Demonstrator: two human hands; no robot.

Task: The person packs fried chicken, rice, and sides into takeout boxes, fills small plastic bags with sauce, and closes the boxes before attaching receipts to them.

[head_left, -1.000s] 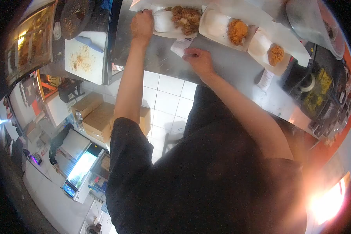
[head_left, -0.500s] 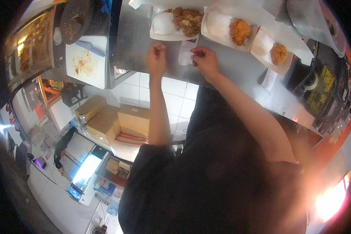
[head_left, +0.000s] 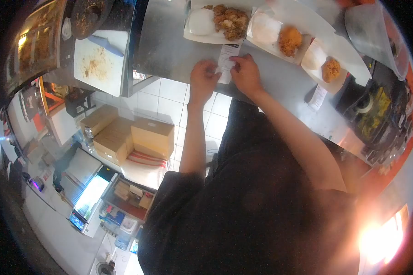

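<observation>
A printed paper receipt (head_left: 226, 59) lies on the steel counter, its top end at the edge of an open box (head_left: 206, 40) of rice and brown fried chicken (head_left: 231, 23). My left hand (head_left: 203, 82) has its fingers curled, the thumb and fingertips at the receipt's lower left edge. On the other side, my right hand (head_left: 248, 77) pinches the right edge with thumb and forefinger. To the right are two more open boxes, holding rice and orange fried chicken (head_left: 290, 40) and a smaller chicken piece (head_left: 331, 70). A second receipt (head_left: 318, 96) hangs below the smaller box.
On the left a knife (head_left: 105, 44) rests on a stained white cutting board (head_left: 96, 75). A clear plastic tub (head_left: 369, 32) and a black tray (head_left: 376, 105) stand at the right. Cardboard boxes (head_left: 152, 140) sit on the tiled floor below.
My left hand has moved right, to the receipt's left edge. My right hand stays at its right edge. The view has shifted slightly.
</observation>
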